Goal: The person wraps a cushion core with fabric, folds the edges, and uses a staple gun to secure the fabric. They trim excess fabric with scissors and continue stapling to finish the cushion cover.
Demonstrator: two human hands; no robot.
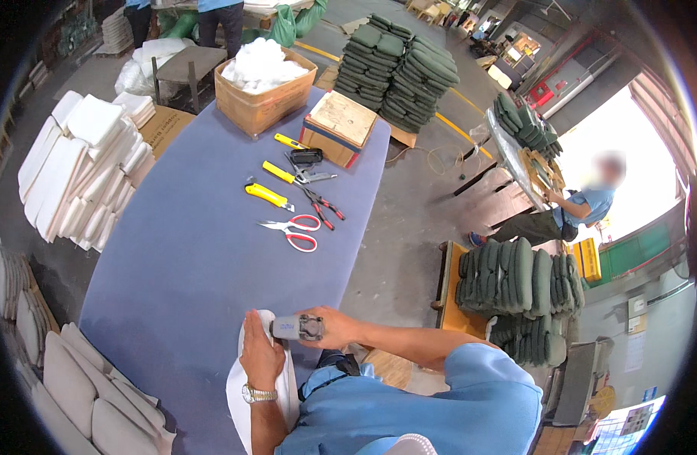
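Observation:
A long white padded panel point(289, 387) lies at the table's near edge, close against my body. My left hand point(262, 353) is laid along it, fingers straight and side by side and thumb on the inner side, holding it steady. My right hand point(330, 327) is closed around a grey-and-black staple gun point(297, 327). The gun's nose points left at the panel, just beside my left thumb. My hand and the gun hide the spot where they meet.
On the blue table point(189, 303) lie red-handled scissors point(294, 230), a yellow utility knife point(268, 195) and pliers point(319, 206). Behind them stand a carton of white stuffing point(263, 95) and a wood-topped box point(338, 129). White pads point(83, 167), grey cushions point(98, 387) and green cushions point(508, 277) surround it. A co-worker point(587, 205) stands right.

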